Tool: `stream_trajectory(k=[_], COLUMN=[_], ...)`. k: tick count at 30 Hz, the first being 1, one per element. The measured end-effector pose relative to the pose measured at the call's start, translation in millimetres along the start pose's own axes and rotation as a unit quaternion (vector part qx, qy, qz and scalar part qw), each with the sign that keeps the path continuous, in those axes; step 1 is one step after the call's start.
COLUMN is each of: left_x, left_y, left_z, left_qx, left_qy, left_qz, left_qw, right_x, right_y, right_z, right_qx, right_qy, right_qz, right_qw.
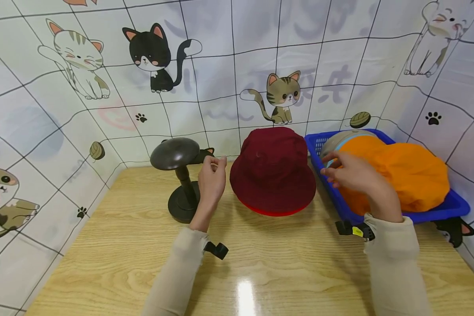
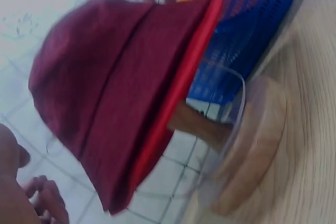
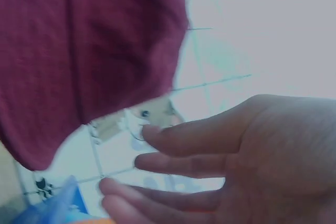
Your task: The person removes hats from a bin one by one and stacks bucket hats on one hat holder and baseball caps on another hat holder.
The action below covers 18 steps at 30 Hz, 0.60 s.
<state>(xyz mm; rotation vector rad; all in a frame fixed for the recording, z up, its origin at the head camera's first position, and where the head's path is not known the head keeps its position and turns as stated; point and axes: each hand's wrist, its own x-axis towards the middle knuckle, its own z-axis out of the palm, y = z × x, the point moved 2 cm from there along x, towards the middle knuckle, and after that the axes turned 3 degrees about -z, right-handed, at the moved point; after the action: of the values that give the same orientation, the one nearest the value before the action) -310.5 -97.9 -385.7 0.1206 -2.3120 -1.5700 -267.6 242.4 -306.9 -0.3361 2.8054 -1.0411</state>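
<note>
A maroon bucket hat [image 1: 274,171] with a red underside sits on a stand. The left wrist view shows this stand's round wooden base [image 2: 257,145] and short post under the brim. My left hand [image 1: 212,182] is raised between the hat and a black hat stand [image 1: 175,154], fingers loosely bent and holding nothing. On the hat's other side, my right hand [image 1: 353,173] hovers by the near-left side of a blue basket [image 1: 333,193]. Its fingers are spread and relaxed, apart from the hat in the right wrist view.
An orange cloth item [image 1: 412,175] and a grey piece with a light blue band [image 1: 335,142] lie in the basket. A wall sheet [image 1: 217,101] with cartoon cats and a grid stands behind the wooden table [image 1: 122,245].
</note>
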Motion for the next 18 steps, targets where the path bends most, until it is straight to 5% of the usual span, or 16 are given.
stream_trajectory(k=[5,10,14,18], left_x=[-17.0,-37.8,-55.5,-73.0], left_y=[25.9,50.9,66.0,76.6], left_z=[4.0,9.5,20.0,36.4], left_qx=[-0.006,-0.028,-0.048,-0.067], left_qy=[0.042,0.063,0.037,-0.017], left_qz=[0.082,0.179,0.239,0.276], left_qw=[0.9957,0.9815,0.9692,0.9586], right_x=[-17.3,-39.5,-56.1,-68.3], right_y=[5.9,25.7,43.4,56.4], right_z=[-22.0,-44.6,-59.9,-70.6], right_qx=[0.004,0.016,0.003,-0.04], right_qy=[0.093,0.147,0.204,0.28], right_qz=[-0.016,0.008,0.042,0.105], right_qw=[0.996,0.989,0.978,0.953])
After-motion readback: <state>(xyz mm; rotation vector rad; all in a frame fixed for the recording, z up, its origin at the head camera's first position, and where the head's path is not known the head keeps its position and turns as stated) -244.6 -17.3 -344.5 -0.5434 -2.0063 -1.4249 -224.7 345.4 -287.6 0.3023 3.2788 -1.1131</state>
